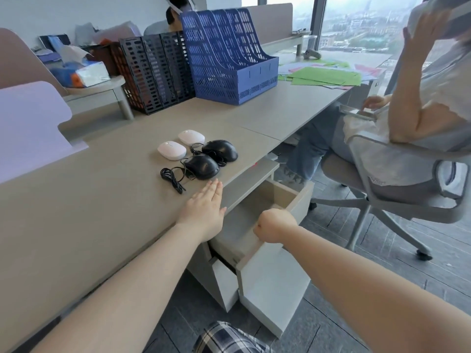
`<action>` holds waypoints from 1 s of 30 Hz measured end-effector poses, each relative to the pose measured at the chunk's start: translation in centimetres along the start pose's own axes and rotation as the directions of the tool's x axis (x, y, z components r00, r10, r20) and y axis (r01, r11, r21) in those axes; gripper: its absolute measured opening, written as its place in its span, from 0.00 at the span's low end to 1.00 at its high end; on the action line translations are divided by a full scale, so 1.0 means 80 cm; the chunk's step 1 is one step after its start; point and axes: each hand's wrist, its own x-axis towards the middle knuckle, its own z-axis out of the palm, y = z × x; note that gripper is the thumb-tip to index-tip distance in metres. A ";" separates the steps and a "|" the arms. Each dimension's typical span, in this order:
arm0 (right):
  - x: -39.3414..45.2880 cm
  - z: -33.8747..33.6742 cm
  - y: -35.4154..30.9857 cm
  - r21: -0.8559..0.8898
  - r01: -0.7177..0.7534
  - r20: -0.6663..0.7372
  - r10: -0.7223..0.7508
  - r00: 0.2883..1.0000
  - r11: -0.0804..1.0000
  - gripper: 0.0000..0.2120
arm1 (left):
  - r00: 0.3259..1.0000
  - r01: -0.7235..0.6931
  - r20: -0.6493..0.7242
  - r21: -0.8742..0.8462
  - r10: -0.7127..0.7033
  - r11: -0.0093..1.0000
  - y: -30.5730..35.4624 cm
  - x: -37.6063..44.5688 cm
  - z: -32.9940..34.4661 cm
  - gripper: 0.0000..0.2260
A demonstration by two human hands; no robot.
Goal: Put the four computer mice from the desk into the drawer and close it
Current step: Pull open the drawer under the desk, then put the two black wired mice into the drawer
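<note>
Head view: the drawer (257,215) stands pulled out under the desk (89,212), and I can see nothing inside it, while all four mice sit on the desktop.

My right hand (274,225) is curled into a fist around the drawer's front edge, and my left hand (204,208) lies flat with fingers straight and together at the desk edge, holding nothing, just short of the near black mouse (202,166). Its coiled cable (172,178) trails to the left. The far black mouse (221,150) sits just behind it, with two white mice (172,149) (191,137) to the left of the pair. Farther back stand a black file rack (153,72) and a blue file rack (229,59), whose slots look empty from here.
</note>
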 end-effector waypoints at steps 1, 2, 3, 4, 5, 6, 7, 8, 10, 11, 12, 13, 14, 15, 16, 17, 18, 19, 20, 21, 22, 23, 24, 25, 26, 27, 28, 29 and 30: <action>-0.007 -0.003 0.005 -0.010 -0.030 0.028 0.030 0.999 0.999 0.13 | 1.000 0.016 0.002 -0.002 -0.016 1.000 0.003 -0.002 -0.001 0.28; -0.015 -0.005 0.011 -0.027 -0.052 0.056 0.054 0.997 0.998 0.13 | 0.999 0.032 0.008 -0.003 -0.032 0.999 0.007 -0.004 -0.002 0.28; -0.022 -0.005 0.017 -0.049 -0.070 0.084 0.074 0.994 0.996 0.13 | 0.999 0.043 0.015 0.000 -0.043 0.999 0.009 -0.005 -0.004 0.28; -0.029 -0.004 0.023 -0.068 -0.091 0.110 0.098 0.989 0.993 0.13 | 0.999 0.047 0.021 0.009 -0.047 0.999 0.011 -0.007 -0.006 0.28; -0.035 -0.002 0.029 -0.084 -0.113 0.131 0.123 0.984 0.990 0.12 | 0.999 0.045 0.028 0.018 -0.045 0.999 0.012 -0.008 -0.008 0.28; -0.042 0.000 0.035 -0.096 -0.135 0.150 0.148 0.977 0.986 0.11 | 0.998 0.043 0.036 0.021 -0.044 0.999 0.012 -0.010 -0.009 0.28; -0.049 0.003 0.041 -0.102 -0.157 0.168 0.172 0.971 0.982 0.11 | 0.998 0.045 0.045 0.019 -0.046 0.999 0.013 -0.012 -0.011 0.28; -0.055 0.004 0.047 -0.099 -0.185 0.187 0.201 0.962 0.978 0.11 | 0.998 0.048 0.051 0.019 -0.048 0.999 0.013 -0.014 -0.012 0.28; -0.065 0.005 0.060 -0.093 -0.234 0.230 0.249 0.941 0.968 0.13 | 0.997 0.048 0.055 0.026 -0.049 0.999 0.014 -0.018 -0.013 0.28; -0.068 0.005 0.066 -0.092 -0.254 0.250 0.269 0.930 0.963 0.13 | 0.997 0.047 0.055 0.029 -0.049 0.998 0.014 -0.019 -0.014 0.28; -0.071 0.004 0.072 -0.089 -0.270 0.267 0.284 0.921 0.959 0.14 | 0.997 0.046 0.057 0.030 -0.048 0.998 0.015 -0.021 -0.014 0.28; -0.073 0.003 0.076 -0.080 -0.283 0.283 0.294 0.913 0.956 0.15 | 0.997 0.045 0.060 0.029 -0.047 0.999 0.015 -0.023 -0.015 0.28; -0.074 0.003 0.079 -0.069 -0.295 0.295 0.302 0.906 0.953 0.15 | 0.997 0.041 0.064 0.026 -0.042 0.999 0.015 -0.024 -0.017 0.28; -0.075 0.003 0.082 -0.061 -0.305 0.304 0.309 0.901 0.950 0.15 | 0.997 0.034 0.067 0.019 -0.035 0.999 0.014 -0.024 -0.018 0.28; -0.074 0.004 0.083 -0.056 -0.313 0.305 0.315 0.899 0.948 0.15 | 0.997 0.029 0.070 0.007 -0.029 1.000 0.014 -0.024 -0.020 0.28; -0.073 0.005 0.084 -0.055 -0.323 0.301 0.324 0.897 0.945 0.15 | 0.997 0.026 0.074 -0.008 -0.025 1.000 0.013 -0.023 -0.023 0.28; -0.070 0.005 0.084 -0.051 -0.332 0.288 0.332 0.898 0.942 0.15 | 0.997 0.023 0.077 -0.023 -0.022 0.999 0.011 -0.022 -0.025 0.28; -0.067 0.005 0.084 -0.046 -0.339 0.267 0.338 0.902 0.940 0.14 | 0.997 0.022 0.078 -0.034 -0.019 0.999 0.011 -0.021 -0.027 0.27; -0.063 0.004 0.083 -0.038 -0.344 0.242 0.343 0.908 0.938 0.13 | 0.997 0.022 0.078 -0.043 -0.018 0.999 0.010 -0.020 -0.030 0.27; -0.058 0.003 0.081 -0.033 -0.346 0.217 0.345 0.913 0.938 0.12 | 0.997 0.022 0.076 -0.049 -0.019 0.999 0.009 -0.019 -0.032 0.26; -0.053 0.001 0.078 -0.032 -0.336 0.191 0.336 0.922 0.941 0.11 | 0.998 0.024 0.067 -0.052 -0.020 0.998 0.009 -0.018 -0.035 0.25; -0.048 -0.003 0.074 -0.036 -0.318 0.168 0.320 0.933 0.947 0.10 | 0.999 0.027 0.048 -0.053 -0.024 0.998 0.008 -0.016 -0.038 0.24; -0.042 -0.006 0.068 -0.043 -0.293 0.155 0.296 0.943 0.955 0.09 | 0.999 0.033 0.019 -0.055 -0.032 0.998 0.008 -0.015 -0.041 0.22; -0.035 -0.009 0.063 -0.042 -0.272 0.141 0.275 0.951 0.961 0.10 | 0.999 0.040 -0.020 -0.055 -0.042 0.998 0.007 -0.014 -0.045 0.21; -0.028 -0.011 0.057 -0.041 -0.249 0.122 0.252 0.960 0.968 0.14 | 0.996 0.043 -0.070 -0.044 -0.046 0.998 0.007 -0.013 -0.047 0.18; -0.022 -0.015 0.050 -0.037 -0.225 0.102 0.227 0.968 0.974 0.16 | 0.991 0.041 -0.129 -0.017 -0.043 0.999 0.006 -0.012 -0.049 0.16; -0.016 -0.019 0.044 -0.032 -0.200 0.080 0.202 0.976 0.979 0.16 | 0.981 0.039 -0.192 0.015 -0.036 0.999 0.004 -0.010 -0.048 0.13; -0.011 -0.024 0.039 -0.025 -0.180 0.062 0.181 0.982 0.983 0.16 | 0.967 0.045 -0.252 0.035 -0.035 0.998 0.001 -0.008 -0.047 0.12; -0.006 -0.029 0.034 -0.013 -0.163 0.041 0.163 0.986 0.987 0.16 | 0.952 0.058 -0.302 0.037 -0.044 0.998 -0.003 -0.005 -0.045 0.13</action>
